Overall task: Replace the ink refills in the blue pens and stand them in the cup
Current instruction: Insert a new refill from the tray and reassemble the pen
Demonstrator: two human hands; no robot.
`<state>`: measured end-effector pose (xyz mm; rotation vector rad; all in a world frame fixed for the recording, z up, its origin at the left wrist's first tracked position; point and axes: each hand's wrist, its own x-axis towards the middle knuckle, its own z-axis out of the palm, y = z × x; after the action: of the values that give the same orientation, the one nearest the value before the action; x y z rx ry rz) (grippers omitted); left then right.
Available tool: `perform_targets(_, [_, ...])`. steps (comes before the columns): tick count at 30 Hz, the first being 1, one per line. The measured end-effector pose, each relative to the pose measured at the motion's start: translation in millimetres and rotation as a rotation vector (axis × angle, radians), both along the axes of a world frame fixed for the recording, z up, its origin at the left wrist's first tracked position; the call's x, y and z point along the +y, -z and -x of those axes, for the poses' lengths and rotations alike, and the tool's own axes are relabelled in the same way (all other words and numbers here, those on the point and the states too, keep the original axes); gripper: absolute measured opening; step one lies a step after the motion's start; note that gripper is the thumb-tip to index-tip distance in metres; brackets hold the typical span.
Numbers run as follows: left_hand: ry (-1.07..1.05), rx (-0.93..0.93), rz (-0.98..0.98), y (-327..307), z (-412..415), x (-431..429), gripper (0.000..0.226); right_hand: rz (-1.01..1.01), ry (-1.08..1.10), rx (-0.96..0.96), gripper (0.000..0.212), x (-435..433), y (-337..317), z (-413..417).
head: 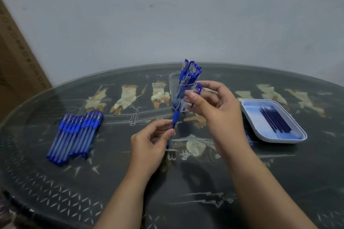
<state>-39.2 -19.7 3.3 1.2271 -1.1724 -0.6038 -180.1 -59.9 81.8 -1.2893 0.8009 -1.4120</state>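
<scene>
Left hand (154, 135) pinches pen (175, 117) at barrel; right hand (214, 105) pinches cap (197, 90). Both light, slick plastic; grip rubber sleeve prob. best.

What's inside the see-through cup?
The cup holds several capped blue pens standing upright, caps poking above the rim. The right hand covers part of the cup, so their exact number can't be counted.

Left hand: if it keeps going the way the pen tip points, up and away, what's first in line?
Probably the glass cup. The left hand aims its pen tip-first at the cup's base; the right hand, holding the cap, sits just right of that line. Depth is unclear.
</scene>
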Motion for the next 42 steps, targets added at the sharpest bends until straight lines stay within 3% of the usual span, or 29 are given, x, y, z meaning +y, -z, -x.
perform_targets(10, [-0.03, -0.093, 0.034, 0.5, -2.2, 0.4, 0.033, 0.019, -0.037, 0.119, 0.023, 1.2, 4.3, -2.9])
perform_targets(28, [-0.035, -0.115, 0.035, -0.7, -1.9, 0.1, 0.031, 0.098, 0.035, 0.105, 0.024, -3.1, 6.4, -3.9])
perform_targets(33, [-0.042, -0.12, 0.03, -0.3, -2.2, -0.6, 0.031, 0.118, 0.009, 0.31, 0.024, -2.9, 10.5, -7.0])
perform_targets(42, [-0.045, -0.095, 0.008, -0.1, -3.3, 1.1, 0.028, 0.194, 0.071, 0.389, 0.026, 4.1, 12.0, -14.4])
